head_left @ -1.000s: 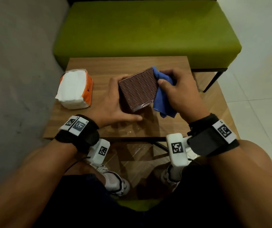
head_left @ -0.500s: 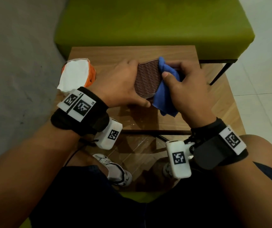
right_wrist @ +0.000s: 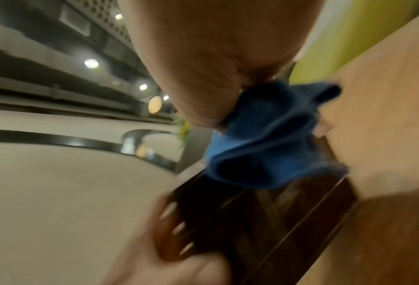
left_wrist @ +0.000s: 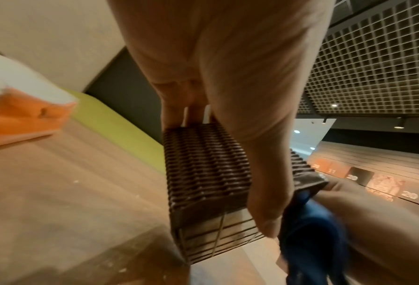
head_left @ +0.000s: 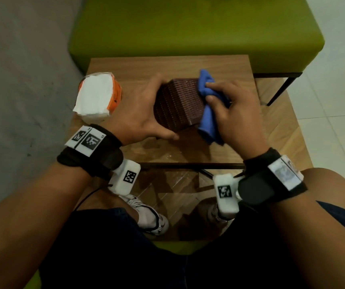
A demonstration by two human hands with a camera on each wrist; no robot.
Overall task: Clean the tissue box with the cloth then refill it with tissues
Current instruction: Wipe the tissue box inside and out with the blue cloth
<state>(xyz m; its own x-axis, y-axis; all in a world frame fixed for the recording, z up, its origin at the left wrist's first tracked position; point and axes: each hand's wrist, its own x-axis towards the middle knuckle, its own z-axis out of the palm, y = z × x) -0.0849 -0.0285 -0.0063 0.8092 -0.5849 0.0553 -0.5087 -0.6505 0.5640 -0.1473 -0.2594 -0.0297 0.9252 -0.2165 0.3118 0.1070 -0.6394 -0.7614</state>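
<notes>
1. We judge the cleaning stage under way: our left hand (head_left: 144,113) grips the tissue box (head_left: 178,103), tilted on the table (head_left: 188,151).
2. Our right hand (head_left: 236,113) has its fingers (head_left: 215,86) curled round the cloth (head_left: 209,122), pressed against the box's right side.
3. Refilling remains: the tissues (head_left: 96,94) lie left of the box, still in their pack.
4. No brand is legible; distant wall numbers read "20".

**Both hands forward over the knees**

The left hand (head_left: 144,110) curls, thumb nearest the body and fingers on the far side. The right hand (head_left: 237,113) is closed, fingers bent; its wrist view is blurred, so the grip looks tight at best.
</notes>
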